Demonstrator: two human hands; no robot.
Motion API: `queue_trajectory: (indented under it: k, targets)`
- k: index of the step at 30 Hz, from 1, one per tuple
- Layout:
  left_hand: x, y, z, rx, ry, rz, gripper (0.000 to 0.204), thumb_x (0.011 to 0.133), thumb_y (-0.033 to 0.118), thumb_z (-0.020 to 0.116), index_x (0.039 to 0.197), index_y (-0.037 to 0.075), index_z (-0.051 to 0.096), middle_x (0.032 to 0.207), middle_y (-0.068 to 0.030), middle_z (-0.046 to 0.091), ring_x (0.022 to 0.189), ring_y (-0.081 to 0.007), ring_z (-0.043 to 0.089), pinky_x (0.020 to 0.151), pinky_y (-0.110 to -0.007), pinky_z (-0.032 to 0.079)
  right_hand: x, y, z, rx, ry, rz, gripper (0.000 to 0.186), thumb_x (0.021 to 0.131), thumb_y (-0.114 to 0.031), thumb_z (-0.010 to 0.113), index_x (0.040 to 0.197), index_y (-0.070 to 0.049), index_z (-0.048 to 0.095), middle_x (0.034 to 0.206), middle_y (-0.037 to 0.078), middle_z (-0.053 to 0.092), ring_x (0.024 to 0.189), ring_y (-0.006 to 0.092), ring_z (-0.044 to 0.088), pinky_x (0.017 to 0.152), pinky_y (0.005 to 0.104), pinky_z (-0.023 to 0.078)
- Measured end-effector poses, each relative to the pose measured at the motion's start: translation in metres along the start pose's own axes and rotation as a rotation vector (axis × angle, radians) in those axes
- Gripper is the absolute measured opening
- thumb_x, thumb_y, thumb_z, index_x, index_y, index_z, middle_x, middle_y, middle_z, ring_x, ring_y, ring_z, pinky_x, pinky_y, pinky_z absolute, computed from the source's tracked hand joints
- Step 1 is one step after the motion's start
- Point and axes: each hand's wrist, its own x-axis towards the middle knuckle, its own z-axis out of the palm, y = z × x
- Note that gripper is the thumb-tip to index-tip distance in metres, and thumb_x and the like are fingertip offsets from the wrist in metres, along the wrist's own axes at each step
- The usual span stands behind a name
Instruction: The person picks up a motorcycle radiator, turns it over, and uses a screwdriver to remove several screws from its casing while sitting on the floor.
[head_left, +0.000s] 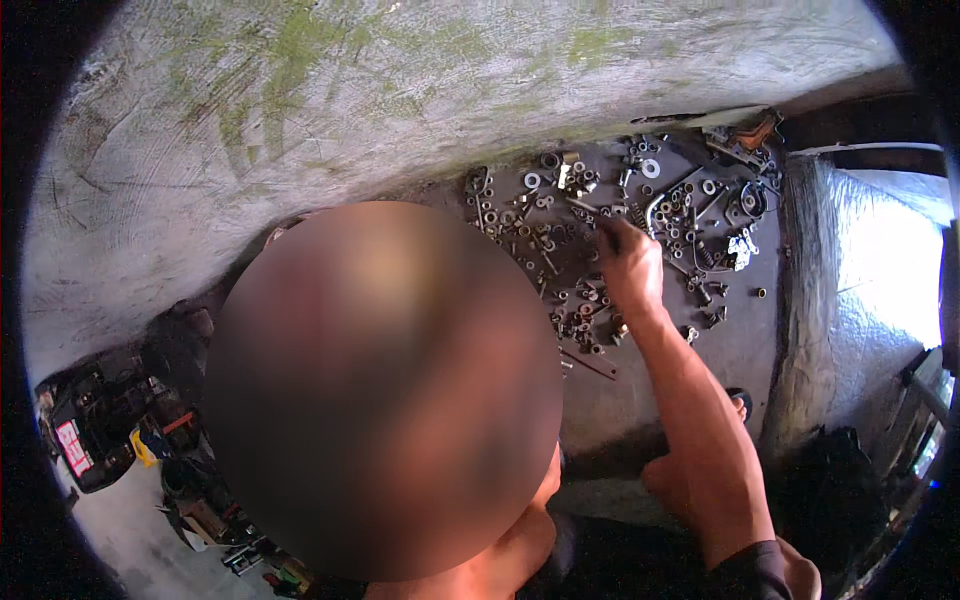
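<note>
My right hand reaches over a spread of loose metal hardware on the grey floor. Its fingers curl downward and press together among the small parts; what they hold, if anything, is too small and dark to make out. Just beyond the fingertips lies a short pale metal rod. A bent shiny metal lever rests right beside the hand. Nuts, washers and bolts lie around and below the wrist. My left hand does not show; a large round blurred patch covers that side, and only bare skin of the arm appears at its lower edge.
A rough, green-stained wall rises behind the parts. To the right stand a round black-rimmed part, a silver metal block and a concrete ledge. A flat metal strip lies nearer me. Dark clutter fills the left.
</note>
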Motion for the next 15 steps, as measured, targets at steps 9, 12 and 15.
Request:
queue_trajectory:
  k: [9,12,15]
  targets:
    - [-0.001,-0.014,-0.008,-0.148,0.052,-0.083,0.007,0.087,0.013,0.067,0.089,0.007,0.069,0.067,0.0081,0.054,0.054,-0.0011,0.044,0.048,-0.021,0.033,0.019,-0.002,0.012,-0.325,-0.124,-0.059,0.022,0.083,-0.008,0.061,0.104,-0.006,0.065,0.098,0.022,0.069,0.088,0.0447,0.067,0.075,0.0528,0.054]
    - [0.0,-0.013,-0.008,-0.181,0.045,-0.102,0.008,0.087,0.015,0.068,0.088,0.007,0.068,0.066,0.0083,0.053,0.053,-0.0008,0.043,0.047,-0.022,0.032,0.013,0.004,0.01,-0.301,-0.103,-0.122,0.017,0.086,-0.012,0.064,0.102,-0.005,0.065,0.096,0.021,0.069,0.086,0.0444,0.066,0.073,0.0508,0.053]
    - [-0.001,-0.006,-0.003,-0.133,0.033,-0.107,0.009,0.087,0.016,0.069,0.085,0.007,0.067,0.065,0.0084,0.053,0.053,-0.0008,0.043,0.047,-0.022,0.031,-0.004,0.003,0.005,-0.095,-0.086,-0.068,0.02,0.088,-0.014,0.066,0.104,-0.003,0.066,0.093,0.019,0.07,0.08,0.0336,0.069,0.071,0.0427,0.053]
